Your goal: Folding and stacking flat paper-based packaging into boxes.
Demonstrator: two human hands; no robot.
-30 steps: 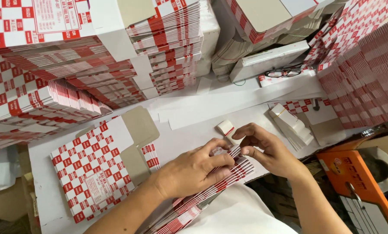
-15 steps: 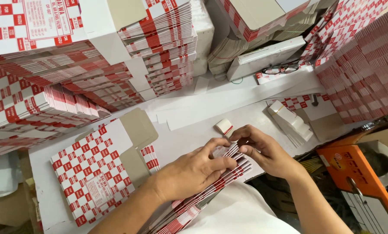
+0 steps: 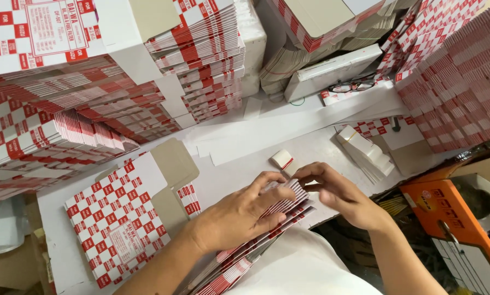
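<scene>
My left hand (image 3: 238,214) lies flat on a fanned stack of flat red-and-white checkered carton blanks (image 3: 266,229) at the table's near edge, pressing it down. My right hand (image 3: 340,191) pinches the far end of the same stack with its fingertips. A single flattened checkered box (image 3: 119,218) with brown flaps lies on the white table (image 3: 245,158) to the left of my left hand. A small folded white piece (image 3: 282,159) sits just beyond my fingers.
Tall piles of checkered carton blanks (image 3: 81,109) crowd the left and back. More piles (image 3: 458,87) stand at the right. A small bundle of white folded cards (image 3: 365,153) lies at right. An orange tool (image 3: 447,218) sits off the table's right edge.
Both hands stay on the stack, with only slight shifts of the fingers. The view has drifted a little.
</scene>
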